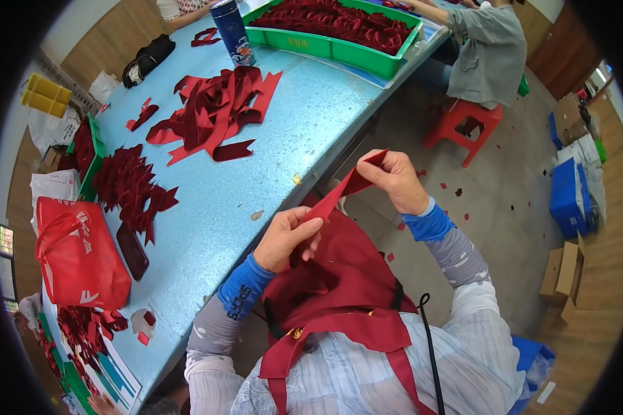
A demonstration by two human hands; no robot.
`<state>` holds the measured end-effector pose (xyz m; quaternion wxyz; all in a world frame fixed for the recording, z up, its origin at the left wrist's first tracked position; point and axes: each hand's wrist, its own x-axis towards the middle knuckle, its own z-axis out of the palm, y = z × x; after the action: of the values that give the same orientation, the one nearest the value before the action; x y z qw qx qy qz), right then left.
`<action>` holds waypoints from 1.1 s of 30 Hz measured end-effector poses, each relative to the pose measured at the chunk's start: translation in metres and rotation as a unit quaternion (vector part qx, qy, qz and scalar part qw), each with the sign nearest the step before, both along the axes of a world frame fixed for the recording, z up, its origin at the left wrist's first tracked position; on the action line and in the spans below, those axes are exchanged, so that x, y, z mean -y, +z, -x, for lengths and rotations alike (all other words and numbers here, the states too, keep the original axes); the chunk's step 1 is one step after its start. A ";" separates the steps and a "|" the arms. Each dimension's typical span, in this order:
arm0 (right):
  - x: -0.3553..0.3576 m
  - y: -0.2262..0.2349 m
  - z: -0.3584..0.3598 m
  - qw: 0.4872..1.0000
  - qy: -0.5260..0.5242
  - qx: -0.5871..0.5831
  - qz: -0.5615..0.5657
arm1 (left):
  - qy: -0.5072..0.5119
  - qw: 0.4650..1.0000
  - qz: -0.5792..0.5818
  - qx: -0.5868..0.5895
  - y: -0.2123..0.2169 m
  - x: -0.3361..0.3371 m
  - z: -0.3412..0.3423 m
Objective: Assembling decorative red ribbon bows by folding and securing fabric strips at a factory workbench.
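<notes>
A dark red ribbon point(338, 191) is stretched between my two hands, above my lap and just off the table's near edge. My left hand point(287, 238) pinches its lower end between thumb and fingers. Up and to the right, my right hand point(396, 181) grips the other end, where the ribbon folds over. On the table ahead lies a loose heap of red ribbon strips point(214, 114) with notched ends. Left of it sits a pile of darker folded ribbon pieces point(133, 183).
A blue table point(304, 104) holds a green tray point(325, 48) of ribbon pieces, a dark blue tumbler point(232, 33), a red bag point(81, 252) and a dark phone point(132, 250). Another person point(488, 52) sits near a red stool point(464, 128). Red scraps lie on the floor.
</notes>
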<state>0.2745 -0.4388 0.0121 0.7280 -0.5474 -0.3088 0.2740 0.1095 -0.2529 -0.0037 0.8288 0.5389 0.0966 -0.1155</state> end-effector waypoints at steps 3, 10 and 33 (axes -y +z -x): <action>0.005 0.015 -0.015 0.997 -0.028 0.073 -0.009 | -0.053 0.998 0.008 -0.024 0.007 -0.002 0.006; 0.015 0.045 -0.025 0.986 -0.067 0.151 0.022 | 0.125 0.934 -0.312 0.122 -0.009 -0.023 0.016; -0.083 0.033 -0.094 0.945 -0.056 0.320 0.046 | 0.377 0.584 -0.685 0.219 0.082 -0.128 0.121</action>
<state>0.3688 -0.3554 0.0448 0.5789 -0.6559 -0.4811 0.0568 -0.0117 -0.1245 0.0782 0.1796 0.8710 0.1573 0.4294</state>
